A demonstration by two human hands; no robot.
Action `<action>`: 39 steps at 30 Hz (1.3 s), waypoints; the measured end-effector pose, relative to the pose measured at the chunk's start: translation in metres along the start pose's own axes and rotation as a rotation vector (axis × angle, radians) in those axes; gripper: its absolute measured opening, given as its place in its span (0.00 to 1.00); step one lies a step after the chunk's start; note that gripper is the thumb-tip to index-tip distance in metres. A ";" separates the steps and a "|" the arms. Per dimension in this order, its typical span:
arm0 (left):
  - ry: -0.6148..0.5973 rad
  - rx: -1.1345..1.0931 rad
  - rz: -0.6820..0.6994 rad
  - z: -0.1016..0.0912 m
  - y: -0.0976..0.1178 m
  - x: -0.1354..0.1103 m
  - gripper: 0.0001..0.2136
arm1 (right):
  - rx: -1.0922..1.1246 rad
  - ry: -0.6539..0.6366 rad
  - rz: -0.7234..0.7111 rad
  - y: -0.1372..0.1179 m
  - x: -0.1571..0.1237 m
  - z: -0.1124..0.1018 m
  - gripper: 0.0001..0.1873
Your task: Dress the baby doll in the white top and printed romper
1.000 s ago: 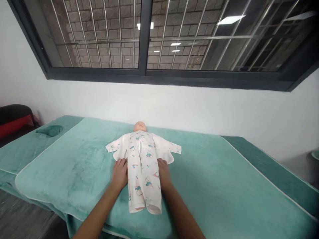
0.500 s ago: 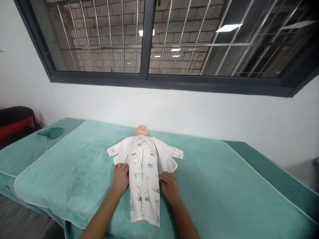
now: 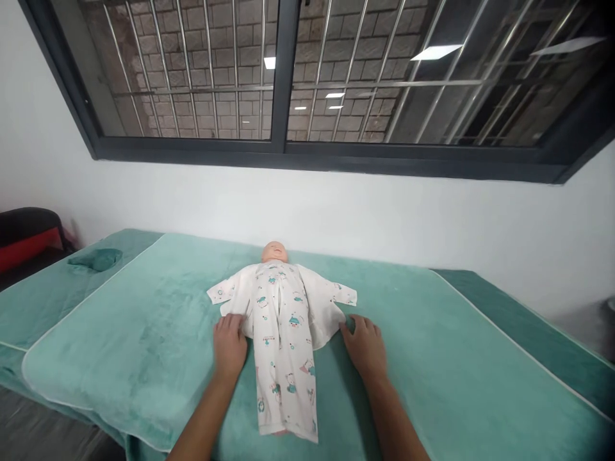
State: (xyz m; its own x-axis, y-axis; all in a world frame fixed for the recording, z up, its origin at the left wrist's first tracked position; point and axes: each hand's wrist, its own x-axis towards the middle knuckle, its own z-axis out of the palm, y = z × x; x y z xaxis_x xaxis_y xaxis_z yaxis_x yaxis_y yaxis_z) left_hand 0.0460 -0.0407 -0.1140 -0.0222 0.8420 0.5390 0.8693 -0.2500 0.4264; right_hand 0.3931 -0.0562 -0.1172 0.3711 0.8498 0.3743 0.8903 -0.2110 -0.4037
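A baby doll [image 3: 274, 251] lies on its back on a teal blanket [image 3: 144, 333], dressed in a white printed sleepsuit [image 3: 283, 333]. My left hand [image 3: 229, 344] lies flat on the blanket, fingers stretched out, touching the suit's left edge at hip height. My right hand [image 3: 365, 346] rests flat on the blanket to the right of the suit, its fingertips at the hem of the flared side flap. Neither hand holds anything.
The blanket covers a wide table [image 3: 528, 320] under a darker green sheet, set against a white wall below a barred window [image 3: 288, 70]. A bunched green cloth [image 3: 96, 259] lies at the far left. A black and red seat [image 3: 26, 234] stands beyond the left edge.
My right hand has slid away from the suit's leg, out to the right, to the edge of the side flap. My left hand has stayed by the suit's left side.
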 end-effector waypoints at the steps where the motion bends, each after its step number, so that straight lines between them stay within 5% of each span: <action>1: 0.030 -0.012 -0.023 0.002 -0.001 0.000 0.15 | 0.035 -0.039 0.018 0.001 0.004 0.000 0.19; 8: 0.057 -0.029 -0.138 0.007 -0.002 0.002 0.17 | 0.198 -0.263 0.186 -0.002 0.028 0.000 0.20; 15: 0.115 -0.056 -0.226 0.007 0.002 0.004 0.16 | 0.701 0.015 0.199 -0.039 0.042 -0.014 0.20; 19: 0.112 -0.074 -0.234 0.007 0.002 0.005 0.16 | 0.853 0.060 -0.051 -0.103 0.035 -0.055 0.17; 23: 0.143 -0.107 -0.245 0.006 0.002 0.006 0.16 | 0.655 -0.245 -0.564 -0.142 0.012 -0.079 0.14; 26: 0.133 -0.112 -0.250 0.005 0.003 0.006 0.17 | 0.509 -0.312 -0.732 -0.134 -0.011 -0.069 0.19; 33: 0.104 -0.108 -0.247 0.006 0.001 0.005 0.17 | 0.431 0.068 -0.470 -0.094 -0.042 -0.033 0.14; 39: 0.126 -0.112 -0.255 0.005 0.002 0.007 0.16 | 0.521 0.019 -0.560 -0.099 -0.041 -0.041 0.10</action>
State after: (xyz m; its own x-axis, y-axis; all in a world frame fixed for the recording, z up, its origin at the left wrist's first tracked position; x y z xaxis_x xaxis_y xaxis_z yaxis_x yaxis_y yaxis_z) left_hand 0.0502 -0.0334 -0.1132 -0.3003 0.8199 0.4874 0.7682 -0.0950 0.6331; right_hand 0.3003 -0.0898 -0.0582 -0.0902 0.7536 0.6511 0.7088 0.5078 -0.4896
